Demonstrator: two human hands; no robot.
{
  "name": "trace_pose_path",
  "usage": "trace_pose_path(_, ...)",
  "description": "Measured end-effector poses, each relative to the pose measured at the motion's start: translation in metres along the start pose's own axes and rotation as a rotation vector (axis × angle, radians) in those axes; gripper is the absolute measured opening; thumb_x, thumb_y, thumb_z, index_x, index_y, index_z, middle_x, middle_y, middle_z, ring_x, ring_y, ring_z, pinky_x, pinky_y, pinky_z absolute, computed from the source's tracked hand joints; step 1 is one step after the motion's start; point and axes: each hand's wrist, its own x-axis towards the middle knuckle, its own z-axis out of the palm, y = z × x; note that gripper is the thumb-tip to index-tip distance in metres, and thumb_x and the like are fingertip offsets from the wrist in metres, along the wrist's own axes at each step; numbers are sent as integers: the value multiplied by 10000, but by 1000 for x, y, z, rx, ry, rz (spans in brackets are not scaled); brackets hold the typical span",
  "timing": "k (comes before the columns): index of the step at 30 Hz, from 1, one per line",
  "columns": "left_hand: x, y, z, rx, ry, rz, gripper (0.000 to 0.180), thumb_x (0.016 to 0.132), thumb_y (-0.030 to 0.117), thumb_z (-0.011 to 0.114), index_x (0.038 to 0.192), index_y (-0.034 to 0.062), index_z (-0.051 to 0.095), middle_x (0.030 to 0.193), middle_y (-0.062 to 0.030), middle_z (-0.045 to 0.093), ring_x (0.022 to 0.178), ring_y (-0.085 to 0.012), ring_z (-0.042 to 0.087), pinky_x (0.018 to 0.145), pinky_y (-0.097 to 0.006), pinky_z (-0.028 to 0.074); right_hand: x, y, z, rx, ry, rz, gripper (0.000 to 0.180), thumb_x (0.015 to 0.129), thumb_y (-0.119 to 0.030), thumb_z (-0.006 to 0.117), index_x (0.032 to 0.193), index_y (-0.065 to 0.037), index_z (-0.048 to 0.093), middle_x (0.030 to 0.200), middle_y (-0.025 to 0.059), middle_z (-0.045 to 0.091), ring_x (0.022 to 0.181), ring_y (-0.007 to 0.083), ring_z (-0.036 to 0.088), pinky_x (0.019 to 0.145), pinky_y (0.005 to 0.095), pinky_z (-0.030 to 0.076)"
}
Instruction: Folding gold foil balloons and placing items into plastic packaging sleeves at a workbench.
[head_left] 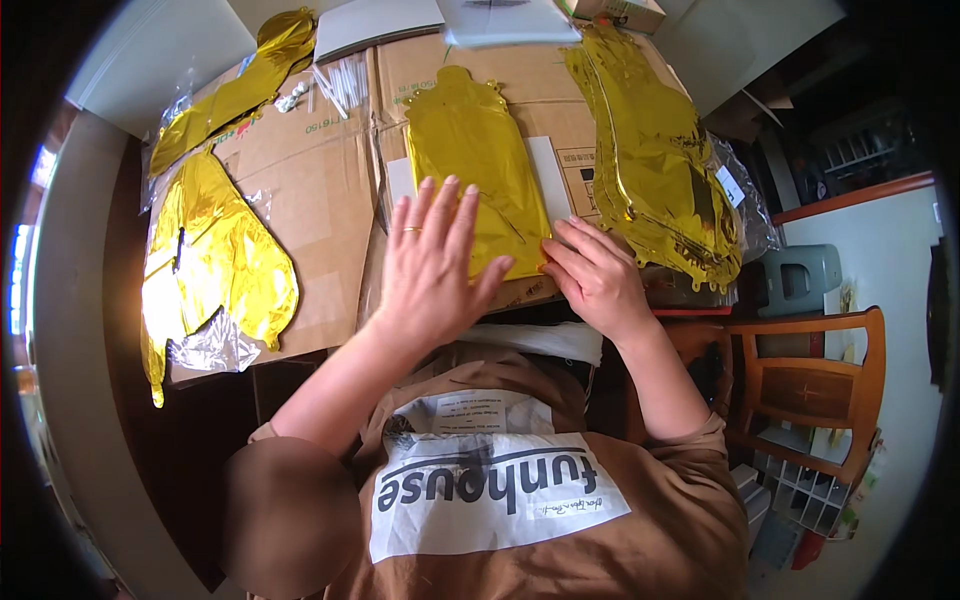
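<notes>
A flat gold foil balloon (465,150) lies in front of me on the cardboard, over a white sheet (543,170) whose edges show on both sides. My left hand (432,250), with a ring on one finger, is spread with its fingers stretched over the balloon's lower left part. At the balloon's lower right corner, my right hand (598,278) has its thumb and fingertips closed on the foil edge. More flat gold foil balloons lie to the right (650,150) and to the left (225,255).
Cardboard (320,190) covers the table. Another gold foil balloon (235,100), white straws (343,85) and small white pieces (292,98) lie at the far left. White paper sheets (375,28) are at the back. A wooden chair (810,385) and grey stool (803,280) stand at right.
</notes>
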Motion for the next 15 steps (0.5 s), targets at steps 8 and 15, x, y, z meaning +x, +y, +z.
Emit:
trace_pose_path(8,1,11,49,-39,-62,-103,894,940,527,605,1547,-65,322,1620,-274,302,1534,-429,228,1246,-548,149,17,5,-13,95,-104,48,264,855,-150,762,1096,-46,739,1198,120,698,1143,309,650,987,406,533)
trace_pose_path(15,-2,7,56,29,-43,-61,938,956,572,548,1553,-98,276,1631,-296,260,1548,-440,180,1252,-549,110,63,8,27,74,-335,-32,660,1063,-438,450,1579,-41,337,1658,157,298,1543,334,245,1265,516,139)
